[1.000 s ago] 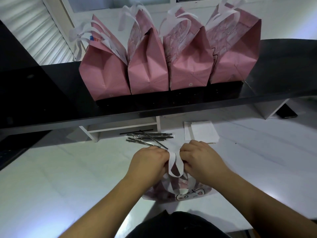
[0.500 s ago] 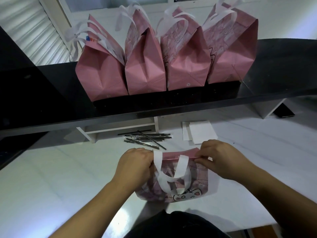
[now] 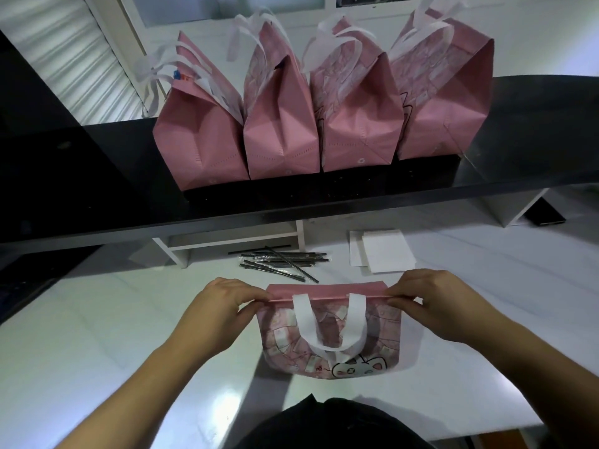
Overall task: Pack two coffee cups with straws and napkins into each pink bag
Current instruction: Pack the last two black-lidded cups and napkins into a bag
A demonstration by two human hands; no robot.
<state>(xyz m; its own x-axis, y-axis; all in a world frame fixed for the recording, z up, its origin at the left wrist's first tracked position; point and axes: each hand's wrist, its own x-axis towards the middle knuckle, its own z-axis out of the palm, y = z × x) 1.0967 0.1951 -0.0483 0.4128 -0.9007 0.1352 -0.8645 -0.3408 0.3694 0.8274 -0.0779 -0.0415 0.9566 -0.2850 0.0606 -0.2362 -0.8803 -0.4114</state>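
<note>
Here the flat pink bag (image 3: 330, 338) lies on the white tabletop (image 3: 97, 335) just in front of the person, its long axis running left to right, its open top edge pointing away toward the shelf and its cartoon-printed bottom toward the body. The left hand (image 3: 220, 309) pinches the top edge at the left corner; the right hand (image 3: 437, 303) pinches it at the right corner. One white handle (image 3: 330, 328) loops down across the face. Beyond the bag lie wrapped straws (image 3: 282, 262) and napkins (image 3: 382, 251). Four filled pink bags (image 3: 324, 124) stand side by side on the black shelf (image 3: 534, 140).
</note>
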